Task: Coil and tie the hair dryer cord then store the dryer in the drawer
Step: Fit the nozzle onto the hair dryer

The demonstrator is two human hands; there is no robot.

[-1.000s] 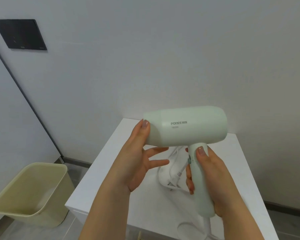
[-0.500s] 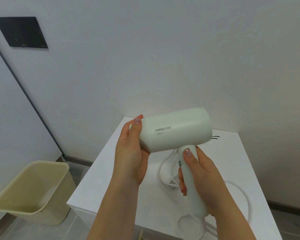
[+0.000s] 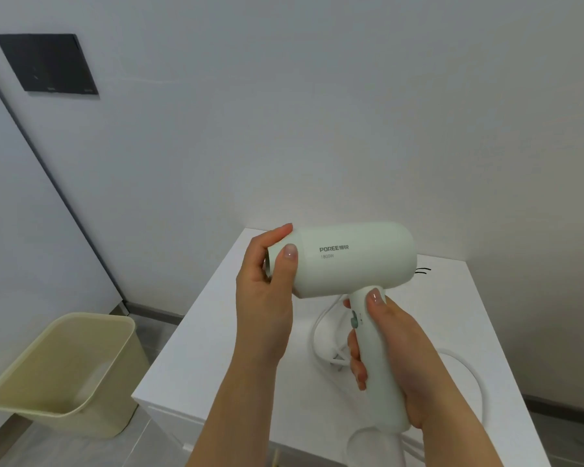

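Note:
I hold a pale green hair dryer (image 3: 354, 259) in the air above a white cabinet top (image 3: 236, 335). My right hand (image 3: 395, 352) is wrapped around its handle. My left hand (image 3: 267, 284) grips the nozzle end of the barrel, thumb on the side and fingers over the opening. The white cord (image 3: 321, 335) runs from the handle's base, loops on the cabinet behind the handle and curves off to the right; its plug lies partly hidden behind my right fingers. A thin black hair tie (image 3: 422, 271) lies on the cabinet just behind the barrel.
A beige waste bin (image 3: 64, 375) stands on the floor to the left of the cabinet. White walls close in behind and to the right. A dark panel (image 3: 48, 64) is mounted on the wall at upper left.
My left hand went from open fingers under the barrel to a grip on the nozzle end. The dryer shifted slightly left, which uncovers the black tie and more of the cord.

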